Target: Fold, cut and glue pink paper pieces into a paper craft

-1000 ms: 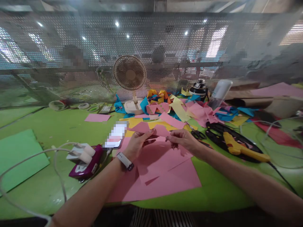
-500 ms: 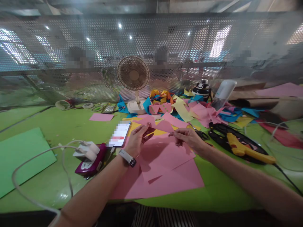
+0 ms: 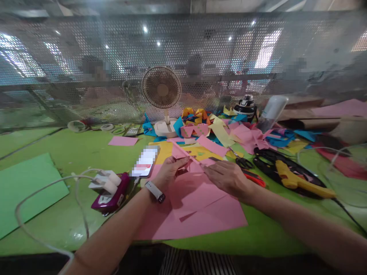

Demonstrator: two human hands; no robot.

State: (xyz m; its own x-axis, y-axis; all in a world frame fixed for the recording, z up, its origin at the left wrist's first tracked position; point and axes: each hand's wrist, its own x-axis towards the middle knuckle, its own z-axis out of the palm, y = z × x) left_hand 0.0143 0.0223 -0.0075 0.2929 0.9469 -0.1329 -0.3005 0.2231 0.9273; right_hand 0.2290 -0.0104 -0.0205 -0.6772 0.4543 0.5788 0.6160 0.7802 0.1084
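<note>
Pink sheets lie overlapping by the near edge of the green tabletop. Just above them I see the folded pink piece, pinched between thumb and fingers of the left hand. The right hand lays its fingertips, held close together, on the piece's right end; whether they grip, I can't tell. Toward the left edge sits a purple power block, then a phone; toward the right edge, a yellow glue gun and scissors. Along the far edge stands a fan beside heaped coloured paper.
</note>
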